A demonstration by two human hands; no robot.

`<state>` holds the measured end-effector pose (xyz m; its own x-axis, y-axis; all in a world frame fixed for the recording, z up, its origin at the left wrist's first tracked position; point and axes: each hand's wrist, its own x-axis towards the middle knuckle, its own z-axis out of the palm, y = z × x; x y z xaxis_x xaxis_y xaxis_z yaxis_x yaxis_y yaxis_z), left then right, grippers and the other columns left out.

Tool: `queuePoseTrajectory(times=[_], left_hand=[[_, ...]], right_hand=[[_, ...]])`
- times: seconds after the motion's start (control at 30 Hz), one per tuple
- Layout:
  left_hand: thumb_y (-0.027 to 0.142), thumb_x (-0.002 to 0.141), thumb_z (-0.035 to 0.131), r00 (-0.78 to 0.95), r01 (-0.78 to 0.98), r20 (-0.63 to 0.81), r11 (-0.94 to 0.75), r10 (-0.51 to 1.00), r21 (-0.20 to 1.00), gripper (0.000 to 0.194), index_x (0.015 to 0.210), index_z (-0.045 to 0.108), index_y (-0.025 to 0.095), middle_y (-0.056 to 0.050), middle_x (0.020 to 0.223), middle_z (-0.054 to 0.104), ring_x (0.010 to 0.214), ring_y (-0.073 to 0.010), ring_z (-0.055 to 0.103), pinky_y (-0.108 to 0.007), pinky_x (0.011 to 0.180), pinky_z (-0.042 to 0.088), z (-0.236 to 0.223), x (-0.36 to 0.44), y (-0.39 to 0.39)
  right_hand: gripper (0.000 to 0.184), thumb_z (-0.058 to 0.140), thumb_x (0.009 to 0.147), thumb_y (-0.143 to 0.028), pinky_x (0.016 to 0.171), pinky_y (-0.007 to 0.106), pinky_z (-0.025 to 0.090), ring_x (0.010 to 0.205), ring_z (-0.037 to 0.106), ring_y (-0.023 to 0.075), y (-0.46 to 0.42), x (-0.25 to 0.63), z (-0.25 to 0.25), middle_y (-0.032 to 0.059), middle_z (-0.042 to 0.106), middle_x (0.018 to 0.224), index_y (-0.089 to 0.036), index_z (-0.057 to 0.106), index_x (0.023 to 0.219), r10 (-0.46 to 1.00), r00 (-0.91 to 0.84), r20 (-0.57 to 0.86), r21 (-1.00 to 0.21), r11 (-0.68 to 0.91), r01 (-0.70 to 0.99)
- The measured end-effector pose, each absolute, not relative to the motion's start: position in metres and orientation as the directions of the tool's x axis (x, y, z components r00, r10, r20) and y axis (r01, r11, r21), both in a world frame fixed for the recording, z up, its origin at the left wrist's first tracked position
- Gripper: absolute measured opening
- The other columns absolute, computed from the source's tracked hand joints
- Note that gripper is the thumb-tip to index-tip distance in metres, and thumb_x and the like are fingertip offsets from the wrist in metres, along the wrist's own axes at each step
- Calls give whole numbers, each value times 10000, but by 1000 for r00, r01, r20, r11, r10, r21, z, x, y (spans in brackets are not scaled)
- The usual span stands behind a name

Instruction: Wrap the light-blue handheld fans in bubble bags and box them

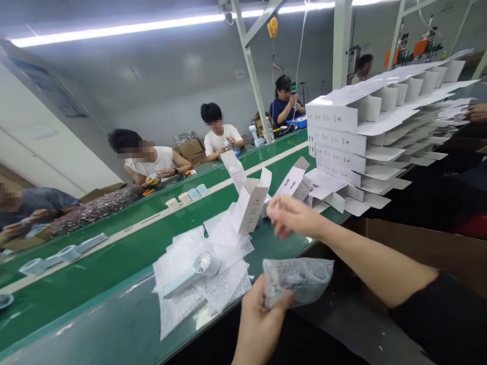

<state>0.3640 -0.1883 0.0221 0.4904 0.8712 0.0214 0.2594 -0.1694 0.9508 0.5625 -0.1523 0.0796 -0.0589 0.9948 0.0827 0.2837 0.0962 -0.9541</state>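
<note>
My left hand [262,317] is closed around a bubble-wrap pouch [300,281] near the bench's front edge; its contents are blurred through the wrap. Farther out, my right hand [289,217] is over the bench beside the white cartons, fingers curled and smeared by motion. I cannot tell whether it touches a carton or holds anything. Just left of it an open white carton [250,206] stands tilted, and another printed carton [292,181] leans behind. A pale blue handheld fan [204,264] lies on loose bubble-wrap bags [174,309].
At right rises a stack of white cartons [338,140] with open flaps. A green conveyor [121,252] carries pale blue parts [69,253] and small cups [193,193]. Several co-workers sit across it. A brown cardboard box [432,244] is below the bench at right.
</note>
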Motion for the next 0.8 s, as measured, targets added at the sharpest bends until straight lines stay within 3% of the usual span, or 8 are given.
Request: queuePoseTrajectory(times=[0.1, 0.2, 0.3, 0.4, 0.53, 0.6, 0.67, 0.8], left_hand=[[481, 705, 698, 335, 178, 57, -122, 940, 976, 341, 808, 677, 157, -11, 631, 606, 601, -157, 560, -261, 601, 483, 39, 345, -188], [488, 633, 757, 209, 166, 79, -114, 975, 980, 359, 785, 694, 170, -13, 605, 612, 580, -172, 572, -273, 580, 499, 52, 318, -188], [443, 581, 803, 73, 119, 85, -93, 994, 988, 370, 801, 706, 161, -45, 692, 675, 640, -214, 624, -300, 601, 532, 62, 292, -180], [372, 555, 830, 7, -76, 188, -187, 982, 980, 369, 817, 692, 152, -70, 790, 697, 724, -236, 652, -297, 608, 550, 79, 279, -160], [380, 606, 800, -52, -211, 444, -445, 894, 870, 398, 926, 657, 193, -44, 803, 669, 718, -208, 638, -324, 627, 559, 113, 292, -122], [384, 634, 768, 10, -105, 548, -544, 837, 833, 387, 946, 640, 196, -31, 795, 658, 696, -195, 626, -338, 646, 551, 127, 304, -102], [371, 658, 730, 185, 158, 584, -611, 790, 776, 340, 926, 639, 184, -23, 757, 654, 679, -194, 618, -337, 664, 531, 141, 313, -88], [345, 726, 621, 594, 603, 389, -710, 704, 365, 195, 851, 648, 197, -36, 779, 689, 724, -222, 630, -317, 686, 489, 176, 331, -77]], right_hand=[[630, 477, 808, -664, 885, 512, 440, 1022, 580, 324, -92, 552, 82, 171, 412, 1254, -211, 421, 1243, 909, 353, 222, -825, -18, 565], [760, 567, 760, -623, 925, 546, 404, 1096, 532, 381, -47, 534, 63, 212, 285, 1303, -177, 313, 1319, 889, 425, 173, -784, -137, 605], [677, 657, 722, -433, 965, 469, 410, 1157, 484, 322, -31, 526, 48, 170, 321, 1238, -167, 312, 1240, 834, 485, 262, -822, -70, 564], [692, 720, 641, -338, 943, 413, 444, 1119, 493, 249, -49, 538, 55, 111, 371, 1206, -218, 303, 1180, 842, 353, 407, -814, 158, 559], [708, 754, 609, -266, 821, 358, 502, 948, 570, 191, -89, 567, 81, 55, 452, 1156, -268, 329, 1175, 911, -183, 369, -744, 408, 530], [698, 765, 613, -264, 812, 358, 505, 956, 578, 204, -103, 579, 85, 51, 478, 1156, -279, 351, 1174, 904, -339, 259, -725, 414, 550], [733, 790, 596, -286, 821, 370, 504, 986, 577, 228, -107, 588, 81, 65, 489, 1167, -270, 350, 1182, 915, -360, 184, -725, 374, 578], [789, 819, 566, -311, 817, 353, 509, 981, 585, 219, -101, 594, 66, 81, 473, 1207, -254, 324, 1178, 926, -341, 165, -764, 338, 549]])
